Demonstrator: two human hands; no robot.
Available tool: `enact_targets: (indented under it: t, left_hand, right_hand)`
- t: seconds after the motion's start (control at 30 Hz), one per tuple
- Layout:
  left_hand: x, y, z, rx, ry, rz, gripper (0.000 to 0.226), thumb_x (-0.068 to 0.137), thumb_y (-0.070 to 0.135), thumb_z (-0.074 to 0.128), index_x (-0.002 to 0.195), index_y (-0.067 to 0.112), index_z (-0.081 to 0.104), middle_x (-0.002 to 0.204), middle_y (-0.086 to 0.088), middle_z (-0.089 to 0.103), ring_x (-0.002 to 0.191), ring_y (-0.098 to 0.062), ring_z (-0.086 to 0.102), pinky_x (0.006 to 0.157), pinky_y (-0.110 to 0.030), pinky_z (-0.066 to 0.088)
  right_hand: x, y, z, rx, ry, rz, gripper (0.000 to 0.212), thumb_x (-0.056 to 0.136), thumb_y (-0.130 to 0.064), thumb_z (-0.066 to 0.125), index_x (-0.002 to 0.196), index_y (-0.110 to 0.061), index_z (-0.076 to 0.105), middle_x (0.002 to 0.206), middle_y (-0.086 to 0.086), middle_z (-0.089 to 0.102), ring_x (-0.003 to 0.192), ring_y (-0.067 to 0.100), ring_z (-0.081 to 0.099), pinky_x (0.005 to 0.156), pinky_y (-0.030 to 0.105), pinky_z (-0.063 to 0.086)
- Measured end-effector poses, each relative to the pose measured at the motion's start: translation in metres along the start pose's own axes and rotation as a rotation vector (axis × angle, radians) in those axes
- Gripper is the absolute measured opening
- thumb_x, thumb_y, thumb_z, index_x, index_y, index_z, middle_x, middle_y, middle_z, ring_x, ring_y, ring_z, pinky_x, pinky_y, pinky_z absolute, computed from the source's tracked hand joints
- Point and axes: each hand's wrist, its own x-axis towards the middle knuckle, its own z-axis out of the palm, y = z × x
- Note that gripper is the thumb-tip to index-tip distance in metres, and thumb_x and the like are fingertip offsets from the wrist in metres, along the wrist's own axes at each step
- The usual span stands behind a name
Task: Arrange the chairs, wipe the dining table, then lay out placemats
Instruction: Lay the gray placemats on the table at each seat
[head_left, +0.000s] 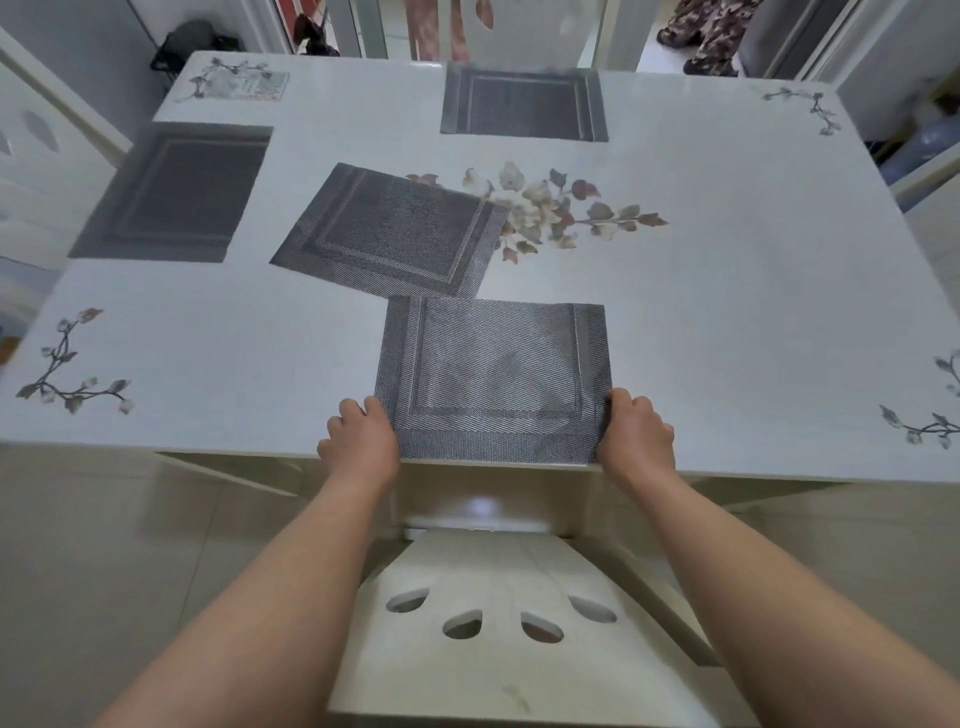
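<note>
Placemats now, the last leg of the job: the left hand (358, 436) and the right hand (636, 434) each have a near corner of the near placemat (493, 374). The fingers (371, 408) are curled and pinching its side edges, and the mat lies flat between them, its near edge right at the lip of the counter (727, 312), above the chair (498, 623) tucked in below. It looks square to the edge, so I'd call this one all but placed. Just beyond the fingertips lies the skewed placemat (389, 228), turned at an angle, its near corner meeting the held mat's far edge. Further out, left of the left fingers, sits the left placemat (176, 192), squared to its side; straight ahead, well beyond, is the far placemat (524, 104). Next move, by my reckoning: let go here, reach forward for the skewed one and carry it out past the right fingers, where a setting looks wanted, lining it up with that edge.
</note>
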Motion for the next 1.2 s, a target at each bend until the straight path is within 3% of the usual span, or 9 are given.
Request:
enact_targets:
  t: [0.37,0.57,0.83,1.0,1.2]
  left_hand:
    - [0.001,-0.001,-0.012,-0.023,-0.003,0.008,0.034,0.086,0.005,0.044,0.119,0.009,0.04,0.119,-0.012,0.039,0.107,-0.03,0.043,0.083,-0.037,0.039]
    - [0.002,0.004,-0.039,-0.041,0.083,0.063,0.031,0.086,0.004,0.043,0.116,0.009,0.04,0.118,-0.013,0.04,0.104,-0.03,0.044,0.079,-0.036,0.037]
    - [0.038,-0.009,-0.092,-0.172,0.154,0.055,0.03,0.091,0.008,0.045,0.12,0.008,0.039,0.123,-0.014,0.041,0.108,-0.031,0.044,0.077,-0.034,0.034]
    - [0.087,-0.023,-0.122,-0.295,0.144,0.001,0.035,0.097,0.018,0.041,0.129,0.006,0.038,0.131,-0.017,0.039,0.118,-0.035,0.042,0.092,-0.042,0.037]
    - [0.15,-0.042,-0.137,-0.311,0.134,0.02,0.034,0.096,0.021,0.045,0.126,0.005,0.041,0.129,-0.018,0.04,0.117,-0.036,0.043,0.092,-0.043,0.04]
  right_hand:
    - [0.001,-0.008,-0.014,-0.045,0.033,0.034,0.03,0.085,-0.003,0.043,0.113,-0.01,0.047,0.116,0.014,0.042,0.102,0.031,0.044,0.086,0.036,0.038]
    - [0.009,-0.032,-0.034,0.004,0.087,-0.016,0.039,0.089,-0.006,0.041,0.126,-0.015,0.046,0.12,0.014,0.042,0.105,0.032,0.045,0.089,0.038,0.038]
    - [0.042,-0.099,-0.063,0.125,0.104,-0.102,0.047,0.091,-0.01,0.044,0.138,-0.018,0.041,0.133,0.017,0.041,0.117,0.035,0.046,0.096,0.04,0.04]
    - [0.072,-0.147,-0.065,0.166,0.064,-0.109,0.049,0.092,-0.009,0.043,0.141,-0.017,0.037,0.132,0.017,0.042,0.117,0.037,0.048,0.094,0.041,0.04]
    - [0.105,-0.201,-0.045,0.203,0.049,-0.061,0.044,0.092,-0.015,0.049,0.135,-0.016,0.042,0.131,0.017,0.044,0.115,0.035,0.049,0.091,0.04,0.042]
